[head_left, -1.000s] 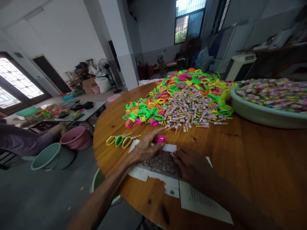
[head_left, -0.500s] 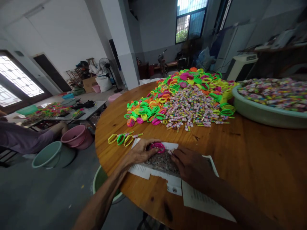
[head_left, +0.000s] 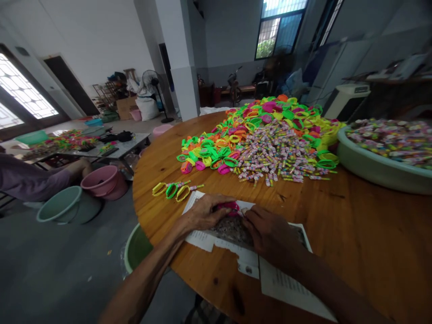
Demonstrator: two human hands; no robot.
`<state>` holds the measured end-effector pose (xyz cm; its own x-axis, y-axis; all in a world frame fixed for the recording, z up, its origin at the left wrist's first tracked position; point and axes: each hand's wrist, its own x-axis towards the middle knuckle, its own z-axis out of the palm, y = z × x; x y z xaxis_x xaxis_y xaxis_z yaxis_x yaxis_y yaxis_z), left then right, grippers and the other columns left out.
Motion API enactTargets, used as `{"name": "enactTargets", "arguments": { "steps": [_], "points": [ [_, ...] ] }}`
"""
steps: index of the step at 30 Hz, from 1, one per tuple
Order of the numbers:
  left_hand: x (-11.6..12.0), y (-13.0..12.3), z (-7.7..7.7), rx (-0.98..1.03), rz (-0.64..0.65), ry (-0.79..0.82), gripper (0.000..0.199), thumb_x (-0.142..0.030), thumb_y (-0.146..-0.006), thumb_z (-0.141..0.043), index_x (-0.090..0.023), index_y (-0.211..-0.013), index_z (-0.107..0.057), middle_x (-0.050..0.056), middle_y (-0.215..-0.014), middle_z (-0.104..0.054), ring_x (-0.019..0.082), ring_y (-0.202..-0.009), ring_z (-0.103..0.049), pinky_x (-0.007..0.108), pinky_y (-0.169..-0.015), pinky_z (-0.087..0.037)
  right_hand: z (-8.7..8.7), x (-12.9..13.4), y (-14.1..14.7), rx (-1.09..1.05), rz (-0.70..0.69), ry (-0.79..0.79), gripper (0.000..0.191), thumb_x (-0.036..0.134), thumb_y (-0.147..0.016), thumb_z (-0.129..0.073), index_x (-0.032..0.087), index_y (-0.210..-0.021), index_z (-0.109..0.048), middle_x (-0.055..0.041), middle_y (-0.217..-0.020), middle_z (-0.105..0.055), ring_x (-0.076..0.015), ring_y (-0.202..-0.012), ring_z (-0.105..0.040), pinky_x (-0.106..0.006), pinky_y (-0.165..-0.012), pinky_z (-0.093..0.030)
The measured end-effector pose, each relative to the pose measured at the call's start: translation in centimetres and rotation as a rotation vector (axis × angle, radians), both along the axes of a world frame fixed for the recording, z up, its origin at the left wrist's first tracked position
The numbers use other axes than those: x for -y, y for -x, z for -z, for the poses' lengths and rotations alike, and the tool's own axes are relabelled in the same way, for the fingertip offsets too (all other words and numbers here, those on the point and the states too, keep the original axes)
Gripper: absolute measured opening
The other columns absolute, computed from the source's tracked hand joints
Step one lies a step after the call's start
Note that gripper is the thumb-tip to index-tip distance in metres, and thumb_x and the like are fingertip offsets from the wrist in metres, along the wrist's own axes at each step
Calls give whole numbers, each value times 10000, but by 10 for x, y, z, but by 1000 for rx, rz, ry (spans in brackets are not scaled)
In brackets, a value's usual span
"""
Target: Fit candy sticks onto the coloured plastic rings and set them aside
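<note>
My left hand (head_left: 205,211) is closed on a bright pink plastic loop, which looks like a toy watch (head_left: 232,207). Close beside it, the fingers of my right hand (head_left: 270,229) pinch the pale end of a small candy tube (head_left: 242,212), mostly hidden by the fingertips. Both hands rest over a shallow tray of dark, grainy-looking material (head_left: 232,229), with white printed sheets (head_left: 290,283) under and around it. To the left lie several yellow and green loops (head_left: 171,191) with candy tubes attached.
Behind my hands rises a heap of colourful plastic loops (head_left: 211,150), with a pile of candy tubes (head_left: 273,153) in front. A pale green basin (head_left: 378,166) of candies stands right. Left of the round table (head_left: 371,234) are buckets (head_left: 69,204) and a seated person (head_left: 37,177).
The view has shifted slightly, so the scene sits a little differently. My left fingers now cover more of the pink loop, and my right fingertips stay against its right end.
</note>
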<state>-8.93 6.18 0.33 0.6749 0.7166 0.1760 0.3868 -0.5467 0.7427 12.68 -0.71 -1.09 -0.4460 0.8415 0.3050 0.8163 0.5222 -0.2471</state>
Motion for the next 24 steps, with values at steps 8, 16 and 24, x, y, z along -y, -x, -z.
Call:
{"name": "enactTargets", "arguments": {
  "steps": [8, 16, 24],
  "points": [
    [0, -1, 4, 17, 0, -43, 313, -271, -926, -578, -216, -1227, -642, 49, -1171, -706, 204, -1068, -653, 310, -941, -492, -3, 2, 4, 136, -1, -111, 212, 149, -969, -432, 189, -846, -600, -63, -835, -551, -218, -757, -483, -360, -654, -277],
    [0, -1, 10, 11, -4, -66, 358, -369, -949, -556, -234, -1275, -618, 65, -1149, -696, 216, -1047, -635, 336, -933, -490, -4, -2, 10, 286, -59, -164, 203, 9, -765, -494, 165, -813, -614, -86, -796, -538, -241, -726, -460, -375, -647, -299],
    [-3, -2, 7, -55, 6, -99, 365, -336, -950, -542, -225, -1291, -612, 77, -1141, -689, 233, -1060, -632, 331, -911, -488, -10, -6, 17, 355, -72, -170, 202, 30, -720, -503, 171, -803, -622, -89, -764, -549, -239, -685, -477, -384, -621, -324]
  ]
}}
